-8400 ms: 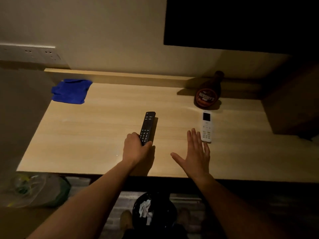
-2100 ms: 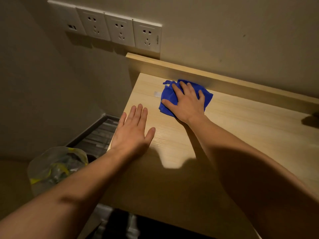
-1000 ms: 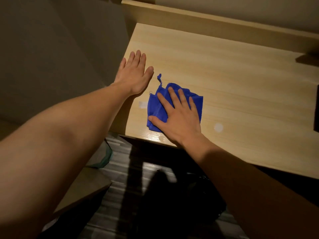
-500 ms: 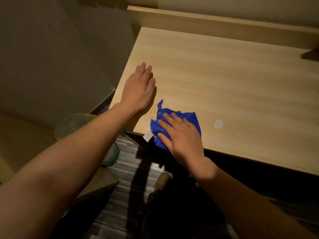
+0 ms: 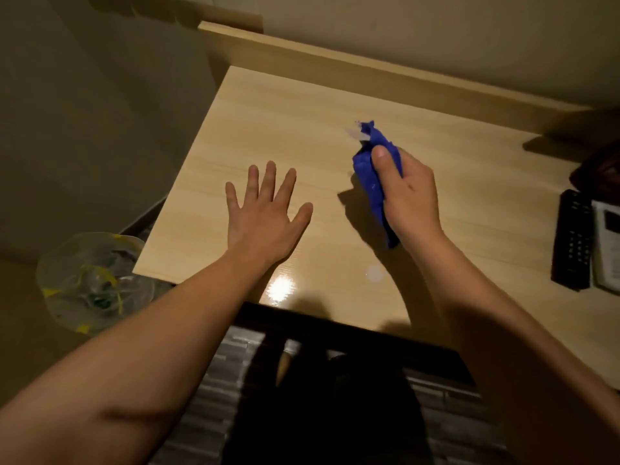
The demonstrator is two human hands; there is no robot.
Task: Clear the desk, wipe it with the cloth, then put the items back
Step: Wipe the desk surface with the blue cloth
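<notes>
The blue cloth (image 5: 369,176) is bunched up in my right hand (image 5: 407,193), which grips it just above the middle of the light wooden desk (image 5: 278,129). My left hand (image 5: 265,213) is spread flat, palm down, on the desk to the left of the cloth, holding nothing. A black remote (image 5: 572,239) lies at the desk's right edge of view, with a white remote (image 5: 607,250) beside it, partly cut off. A dark bottle (image 5: 600,166) shows behind them, mostly hidden in shadow.
A raised wooden ledge (image 5: 369,72) runs along the back of the desk against the wall. A clear plastic bag (image 5: 94,280) with rubbish sits on the floor to the left. My feet and dark floor show below the desk's front edge.
My right hand has lifted the cloth from flat at the front left edge and bunched it, moving it toward the desk's middle. My left hand shifted right and spread its fingers.
</notes>
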